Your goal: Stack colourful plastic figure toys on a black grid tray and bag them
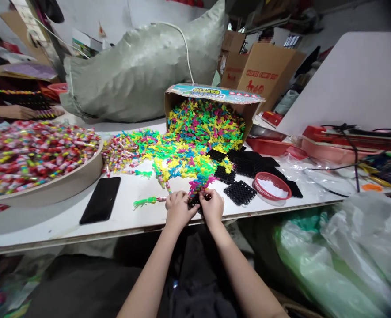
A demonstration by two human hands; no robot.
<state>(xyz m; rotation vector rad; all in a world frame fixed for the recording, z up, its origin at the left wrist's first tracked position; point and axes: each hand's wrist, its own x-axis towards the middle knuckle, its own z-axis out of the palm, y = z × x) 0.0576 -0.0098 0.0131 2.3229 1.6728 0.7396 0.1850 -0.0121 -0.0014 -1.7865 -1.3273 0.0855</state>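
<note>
At the table's front edge my left hand point(178, 207) is closed on the near side of a small black perforated tray point(195, 202), its thumb lying across it. Pink, blue and green plastic figures point(198, 185) stand in the tray's holes. My right hand point(214, 206) is pinched at the tray's right side, and its fingertips hide what they hold. Left of my left hand lies a candy tube with a green figure on its end point(149, 201). Just beyond both hands spreads a pile of loose coloured figures point(178, 154).
A tipped carton point(248, 126) spills figures onto the table. Candy tubes fill a big round tub point(82, 176); a phone point(100, 200) lies beside it. To the right are black trays point(240, 193) and a red basket point(272, 185). Another person's hand point(19, 111) is far left.
</note>
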